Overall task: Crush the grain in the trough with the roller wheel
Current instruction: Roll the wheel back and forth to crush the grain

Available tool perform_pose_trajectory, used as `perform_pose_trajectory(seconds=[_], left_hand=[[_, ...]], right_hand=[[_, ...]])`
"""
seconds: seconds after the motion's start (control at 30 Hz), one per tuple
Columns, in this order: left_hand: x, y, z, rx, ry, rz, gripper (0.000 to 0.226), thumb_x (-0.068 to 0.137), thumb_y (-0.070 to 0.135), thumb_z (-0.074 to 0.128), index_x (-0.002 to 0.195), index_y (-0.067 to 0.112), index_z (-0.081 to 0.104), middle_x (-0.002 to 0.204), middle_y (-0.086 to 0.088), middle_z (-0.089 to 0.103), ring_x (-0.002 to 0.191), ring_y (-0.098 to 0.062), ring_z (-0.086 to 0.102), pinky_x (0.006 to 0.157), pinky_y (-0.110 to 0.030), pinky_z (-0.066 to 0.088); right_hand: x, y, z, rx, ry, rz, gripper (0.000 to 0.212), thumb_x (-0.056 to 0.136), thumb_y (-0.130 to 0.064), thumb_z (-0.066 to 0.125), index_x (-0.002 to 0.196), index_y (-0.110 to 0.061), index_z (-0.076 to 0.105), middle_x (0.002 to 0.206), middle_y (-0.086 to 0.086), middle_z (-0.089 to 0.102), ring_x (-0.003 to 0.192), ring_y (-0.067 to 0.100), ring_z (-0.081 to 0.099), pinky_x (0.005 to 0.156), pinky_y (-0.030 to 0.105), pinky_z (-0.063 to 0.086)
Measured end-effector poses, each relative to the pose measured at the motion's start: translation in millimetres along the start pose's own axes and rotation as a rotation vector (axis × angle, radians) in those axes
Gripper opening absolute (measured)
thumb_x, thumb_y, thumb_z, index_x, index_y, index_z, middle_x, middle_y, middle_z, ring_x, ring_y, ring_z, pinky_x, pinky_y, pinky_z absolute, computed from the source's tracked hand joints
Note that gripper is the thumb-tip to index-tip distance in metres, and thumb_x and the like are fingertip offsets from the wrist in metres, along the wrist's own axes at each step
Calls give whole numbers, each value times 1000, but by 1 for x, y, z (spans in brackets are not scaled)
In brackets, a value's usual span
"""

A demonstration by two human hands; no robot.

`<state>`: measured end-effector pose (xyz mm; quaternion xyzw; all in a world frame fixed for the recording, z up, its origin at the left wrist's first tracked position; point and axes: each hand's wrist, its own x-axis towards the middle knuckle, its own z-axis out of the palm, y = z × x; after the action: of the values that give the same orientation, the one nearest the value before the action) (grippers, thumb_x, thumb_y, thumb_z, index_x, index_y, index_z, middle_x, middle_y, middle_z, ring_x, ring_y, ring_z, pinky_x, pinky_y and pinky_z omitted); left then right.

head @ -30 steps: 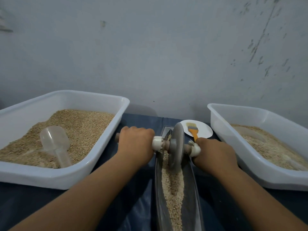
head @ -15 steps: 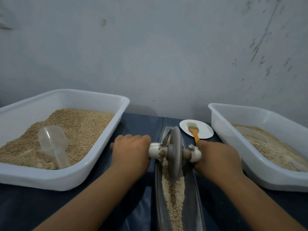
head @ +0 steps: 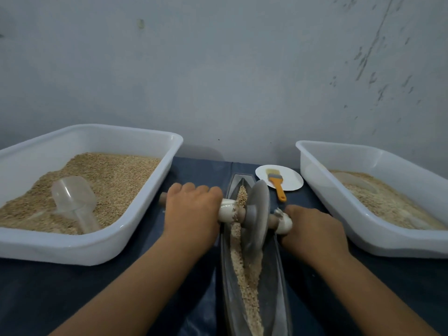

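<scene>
1. The trough [head: 274, 275] lies on the bench [head: 48, 294] between the two hands, its long axis running straight away from the person
2. The roller wheel [head: 258, 214] stands upright in the grain [head: 244, 270], nearer the far end
3. The left hand [head: 192, 212] and right hand [head: 312, 229] are curled round the axle handles either side, equally near
4. Judged next: the stroke must follow the trough's length

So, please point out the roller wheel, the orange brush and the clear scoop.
roller wheel [head: 258, 212]: head view, on the disc's grey face.
orange brush [head: 279, 189]: head view, on its handle.
clear scoop [head: 72, 195]: head view, on its bowl.
</scene>
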<state>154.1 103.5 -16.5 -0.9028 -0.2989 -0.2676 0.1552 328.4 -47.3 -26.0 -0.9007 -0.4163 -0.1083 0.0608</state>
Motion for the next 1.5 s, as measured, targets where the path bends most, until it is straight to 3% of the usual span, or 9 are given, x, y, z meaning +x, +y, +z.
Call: perform_pose_trajectory(seconds=[0.23,0.4,0.87,0.93,1.03,1.1,1.23,1.37,1.5], left_hand=[[29,4,-3,-1,-147,-21,23,80,31,61,79,29,39,65,8,33,70,-19,36,69,-36,23],[8,2,-7,-11,-119,-55,21,80,27,60,80,28,40,77,6,54,74,-19,45,72,-36,26],[-51,7,-60,-30,-99,-3,17,85,28,53,82,30,36,73,9,41,70,-15,38,69,-33,24],[-64,5,-67,-38,-56,18,22,81,31,59,78,29,38,68,9,42,65,-16,39,66,-32,24],[-78,-2,-70,-95,-12,115,37,50,21,81,60,23,45,49,7,45,44,-19,42,54,-27,25],[-78,-5,-63,-104,-25,82,40,43,18,82,57,22,44,46,6,45,39,-19,40,50,-27,24],[-49,-1,-41,-20,-121,-47,22,79,27,61,76,28,39,68,7,48,62,-17,40,64,-31,27],[-28,3,-41,-82,-238,-96,15,85,25,55,84,29,41,74,9,44,72,-17,42,72,-32,29],[-66,3,-54,-64,-31,1,34,65,23,73,70,26,39,61,7,46,56,-16,36,60,-31,25]], right_hand=[[21,-3,-11,81,-136,26,9,76,-36,59,79,-29,54,77,-10,59,71,14,57,61,29,45],[4,-5,-9,29,-45,-3,12,73,-36,57,78,-30,49,70,-11,51,64,14,49,52,27,31],[-73,-4,-44,59,-87,-67,21,81,-40,58,72,-33,40,70,-11,52,64,9,49,49,26,28],[-85,-2,-51,28,-45,-102,23,81,-44,58,73,-33,40,70,-11,53,64,9,50,48,26,26],[-91,0,-55,-40,26,-146,20,78,-47,55,77,-33,41,68,-10,53,66,11,54,48,26,25],[-85,-4,-52,-64,38,-144,20,77,-45,54,75,-33,38,65,-10,49,63,11,49,47,26,22],[-50,-17,-46,-37,-74,-74,18,78,-31,55,73,-31,39,70,-11,49,64,13,46,54,28,29],[-35,-19,-46,-3,-107,-73,15,78,-27,57,73,-30,43,71,-9,49,70,18,51,61,30,37],[-71,-5,-41,-58,12,-90,23,76,-40,58,70,-33,36,64,-10,46,60,11,44,48,27,23]])
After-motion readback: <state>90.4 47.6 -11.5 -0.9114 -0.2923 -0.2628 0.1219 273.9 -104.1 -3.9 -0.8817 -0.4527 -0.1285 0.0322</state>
